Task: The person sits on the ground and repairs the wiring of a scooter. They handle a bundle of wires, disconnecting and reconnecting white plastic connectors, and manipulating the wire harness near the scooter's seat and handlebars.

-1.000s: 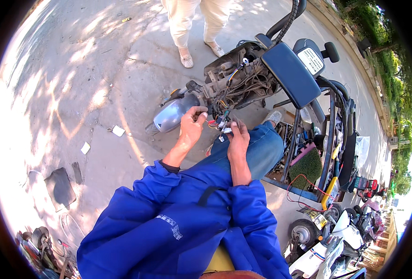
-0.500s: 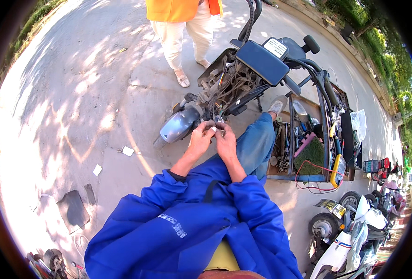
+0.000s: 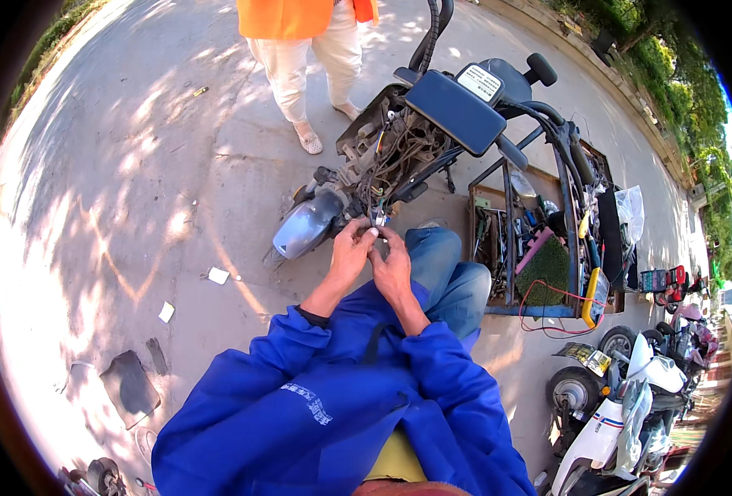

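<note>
My left hand (image 3: 352,252) and my right hand (image 3: 390,266) meet at the centre, fingers closed around a small bunch of wire connectors (image 3: 379,220), partly hidden by the fingers. The bunch hangs from the tangled wiring (image 3: 395,157) of a stripped electric scooter (image 3: 415,136). Just left of my hands is its silver-grey front fender (image 3: 304,223). The dark handlebar unit (image 3: 453,112) rises above, with a labelled panel and black cables. My legs in jeans (image 3: 444,277) are bent beside the scooter.
A person (image 3: 304,58) in an orange top stands behind the scooter. An open tool cart (image 3: 564,289) with a yellow multimeter (image 3: 596,289) stands right. Parked scooters (image 3: 605,430) are lower right. A dark mat (image 3: 130,388) and paper scraps (image 3: 217,275) lie left.
My hands have come closer together, now covering most of the connectors. My view has shifted, showing the other person's orange top. My legs have moved, with a shoe now mostly hidden.
</note>
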The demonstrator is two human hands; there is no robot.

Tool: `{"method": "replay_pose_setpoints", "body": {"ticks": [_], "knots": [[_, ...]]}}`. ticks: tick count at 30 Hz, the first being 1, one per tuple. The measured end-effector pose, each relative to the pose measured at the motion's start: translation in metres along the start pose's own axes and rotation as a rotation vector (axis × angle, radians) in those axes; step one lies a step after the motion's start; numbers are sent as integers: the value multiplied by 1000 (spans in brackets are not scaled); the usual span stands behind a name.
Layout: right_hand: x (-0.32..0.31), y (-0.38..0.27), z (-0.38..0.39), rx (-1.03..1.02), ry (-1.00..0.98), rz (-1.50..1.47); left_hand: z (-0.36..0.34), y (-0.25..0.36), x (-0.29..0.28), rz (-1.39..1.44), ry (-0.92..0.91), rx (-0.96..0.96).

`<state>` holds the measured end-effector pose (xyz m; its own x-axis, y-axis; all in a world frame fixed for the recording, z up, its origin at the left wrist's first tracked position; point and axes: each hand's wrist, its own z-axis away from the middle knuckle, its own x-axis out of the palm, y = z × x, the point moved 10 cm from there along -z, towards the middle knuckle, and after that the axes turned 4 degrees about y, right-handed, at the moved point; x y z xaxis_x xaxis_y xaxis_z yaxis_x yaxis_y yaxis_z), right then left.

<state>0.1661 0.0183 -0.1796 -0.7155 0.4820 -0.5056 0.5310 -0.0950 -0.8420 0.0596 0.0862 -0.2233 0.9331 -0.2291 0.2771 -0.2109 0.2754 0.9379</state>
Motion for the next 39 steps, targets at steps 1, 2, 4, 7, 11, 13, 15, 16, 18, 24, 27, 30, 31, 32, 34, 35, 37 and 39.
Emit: {"method": "replay_pose_setpoints", "body": {"ticks": [1, 2, 4, 7, 11, 13, 15, 16, 18, 24, 27, 30, 31, 32, 34, 35, 37, 39], "knots": [[4, -3, 7, -10, -11, -15, 1, 1, -3, -25, 12, 19], [3, -8, 6, -36, -8, -27, -3, 1, -4, 8, 39, 5], [9, -6, 8, -32, -19, -34, -4, -5, -13, -28, 65, -29], [7, 5, 8, 5, -1, -104, -5, -9, -13, -61, 72, -16], [3, 17, 6, 102, 4, -185, -8, -11, -13, -14, 62, -7], [-2, 22, 3, 142, 13, -179, -7, -9, -13, 19, 78, -33], [-7, 25, 0, 179, 19, -174, -10, -6, -16, 4, 90, -3], [-9, 29, -1, 173, 36, -163, -10, -5, -16, 27, 97, 3], [-12, 43, -2, 215, 75, -206, -12, -3, -17, 82, 97, -2], [-20, 55, -10, 340, 77, -333, -18, -6, -19, 259, 139, -63], [-22, 52, -13, 352, 6, -237, -16, -9, -26, 266, 160, -65], [-26, 51, -34, 395, -50, -301, -16, -5, -24, 276, 168, -97], [-27, 51, -41, 390, -88, -257, -16, -4, -24, 284, 183, -103], [-28, 45, -48, 384, -105, -233, -15, -6, -25, 283, 191, -115], [-19, 55, -55, 349, -138, -191, -14, -12, -31, 276, 214, -128], [-13, 60, -61, 330, -166, -187, -15, -14, -31, 289, 218, -139], [0, 67, -50, 384, -219, -238, -16, -19, -33, 312, 222, -161], [14, 72, -46, 408, -240, -296, -18, -12, -31, 286, 219, -158]]}}
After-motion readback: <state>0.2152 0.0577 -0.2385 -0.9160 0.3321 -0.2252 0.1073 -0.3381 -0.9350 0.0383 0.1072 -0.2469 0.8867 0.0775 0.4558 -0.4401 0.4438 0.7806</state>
